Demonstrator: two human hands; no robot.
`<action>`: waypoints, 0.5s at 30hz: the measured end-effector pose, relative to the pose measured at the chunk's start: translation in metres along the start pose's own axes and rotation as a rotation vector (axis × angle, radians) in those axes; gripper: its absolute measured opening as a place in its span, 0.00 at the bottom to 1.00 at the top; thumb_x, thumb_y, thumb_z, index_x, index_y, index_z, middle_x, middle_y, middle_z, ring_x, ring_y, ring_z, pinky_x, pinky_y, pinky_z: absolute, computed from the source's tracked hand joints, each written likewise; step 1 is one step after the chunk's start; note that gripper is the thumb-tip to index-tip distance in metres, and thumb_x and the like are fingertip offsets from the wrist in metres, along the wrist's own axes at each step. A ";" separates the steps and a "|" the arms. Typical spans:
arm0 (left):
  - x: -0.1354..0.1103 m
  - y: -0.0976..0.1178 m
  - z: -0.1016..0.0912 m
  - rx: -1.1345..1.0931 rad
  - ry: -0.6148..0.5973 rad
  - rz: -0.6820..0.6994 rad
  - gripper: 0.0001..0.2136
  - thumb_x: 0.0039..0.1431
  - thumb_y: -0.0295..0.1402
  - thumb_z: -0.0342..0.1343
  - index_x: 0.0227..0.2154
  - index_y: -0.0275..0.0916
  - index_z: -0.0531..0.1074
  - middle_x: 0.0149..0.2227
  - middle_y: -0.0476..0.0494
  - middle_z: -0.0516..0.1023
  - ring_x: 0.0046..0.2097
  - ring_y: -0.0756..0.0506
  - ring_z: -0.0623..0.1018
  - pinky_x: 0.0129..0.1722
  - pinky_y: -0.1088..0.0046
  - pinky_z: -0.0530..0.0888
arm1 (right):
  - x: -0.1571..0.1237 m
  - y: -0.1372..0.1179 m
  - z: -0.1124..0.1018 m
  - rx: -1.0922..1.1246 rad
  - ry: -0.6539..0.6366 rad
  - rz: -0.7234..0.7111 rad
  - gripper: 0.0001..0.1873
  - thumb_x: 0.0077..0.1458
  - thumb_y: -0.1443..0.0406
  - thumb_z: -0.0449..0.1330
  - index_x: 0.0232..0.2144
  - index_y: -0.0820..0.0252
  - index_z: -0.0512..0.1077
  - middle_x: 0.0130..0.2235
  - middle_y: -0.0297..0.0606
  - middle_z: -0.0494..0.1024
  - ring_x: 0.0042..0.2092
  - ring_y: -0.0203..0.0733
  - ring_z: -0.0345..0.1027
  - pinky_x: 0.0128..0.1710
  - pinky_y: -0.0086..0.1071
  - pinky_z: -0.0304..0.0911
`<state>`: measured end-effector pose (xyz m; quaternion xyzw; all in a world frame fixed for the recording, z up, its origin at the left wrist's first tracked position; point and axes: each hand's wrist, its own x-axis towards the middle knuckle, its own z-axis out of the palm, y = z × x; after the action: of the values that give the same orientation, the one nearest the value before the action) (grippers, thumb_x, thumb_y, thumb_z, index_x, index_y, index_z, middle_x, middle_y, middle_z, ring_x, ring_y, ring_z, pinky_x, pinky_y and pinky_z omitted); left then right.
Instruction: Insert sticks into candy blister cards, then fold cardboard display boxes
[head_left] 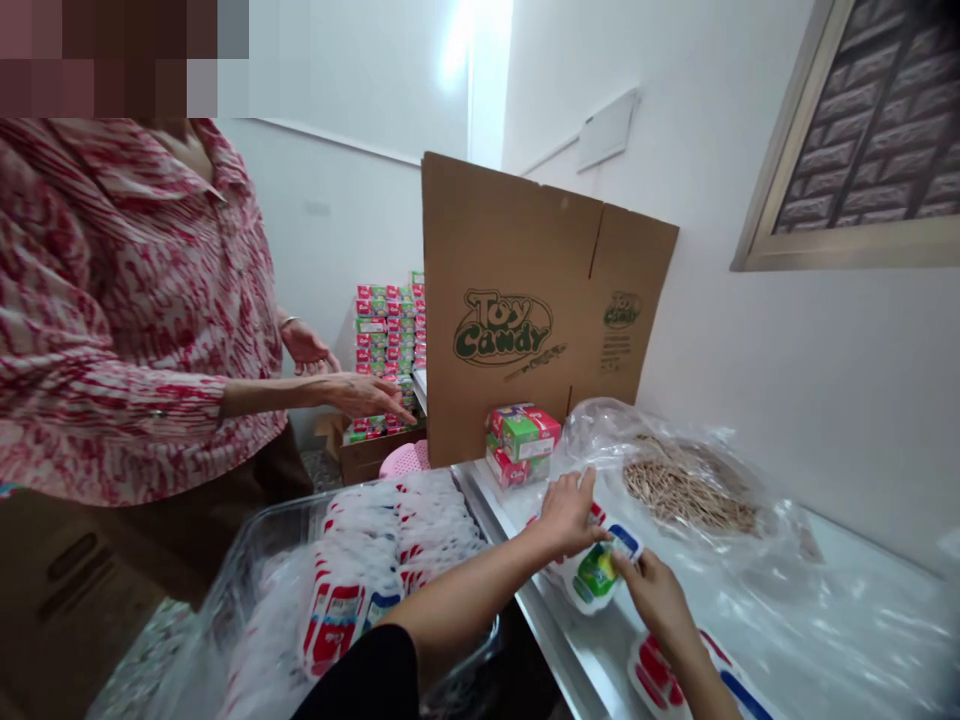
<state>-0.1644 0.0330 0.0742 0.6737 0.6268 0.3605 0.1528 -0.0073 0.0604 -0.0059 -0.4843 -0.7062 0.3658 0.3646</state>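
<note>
My left hand (pixel 568 515) lies over a small group of flat, white-edged packs with red, blue and green prints. Its thumb rests on the upper edge of a green-and-blue candy pack (pixel 597 578), and its other fingers are partly hidden behind. My right hand (pixel 654 592) pinches the right edge of this same pack between thumb and fingers. Below my right wrist, more red and blue packs (pixel 654 672) lie on the white table (pixel 585 650). To the left, a clear plastic-lined bin (pixel 259 530) holds many rows of similar packs (pixel 334 630).
A large cardboard box (pixel 555 260) stands on the table behind small red-and-green boxes (pixel 523 432). Thin brown sticks (pixel 690 497) lie in clear plastic at right. Another person in a patterned shirt (pixel 142 330) reaches a hand (pixel 367 393) over the bin. Stacked boxes (pixel 386 335) stand behind.
</note>
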 end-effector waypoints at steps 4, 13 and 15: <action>0.027 -0.001 -0.072 -0.167 0.266 -0.028 0.40 0.41 0.26 0.65 0.60 0.40 0.56 0.53 0.34 0.69 0.55 0.37 0.68 0.50 0.64 0.65 | 0.021 0.021 0.013 -0.210 0.071 -0.032 0.18 0.47 0.52 0.52 0.28 0.59 0.72 0.29 0.46 0.78 0.38 0.52 0.74 0.37 0.38 0.66; 0.072 0.062 -0.154 -0.396 0.265 -0.203 0.36 0.60 0.26 0.46 0.64 0.33 0.29 0.37 0.38 0.76 0.22 0.56 0.66 0.25 0.80 0.64 | -0.047 -0.028 -0.001 -0.040 -0.144 -0.057 0.24 0.58 0.52 0.42 0.48 0.58 0.65 0.30 0.36 0.77 0.35 0.42 0.72 0.38 0.32 0.65; 0.033 0.084 -0.115 -0.438 0.134 -0.137 0.31 0.56 0.32 0.55 0.62 0.36 0.51 0.40 0.38 0.76 0.24 0.53 0.71 0.26 0.77 0.67 | -0.070 -0.031 -0.005 -0.014 -0.156 -0.088 0.22 0.57 0.53 0.43 0.43 0.58 0.67 0.31 0.37 0.77 0.35 0.42 0.72 0.38 0.31 0.65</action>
<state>-0.1815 0.0219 0.2187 0.5549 0.5865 0.5206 0.2776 0.0023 -0.0137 0.0119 -0.4253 -0.7556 0.3811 0.3209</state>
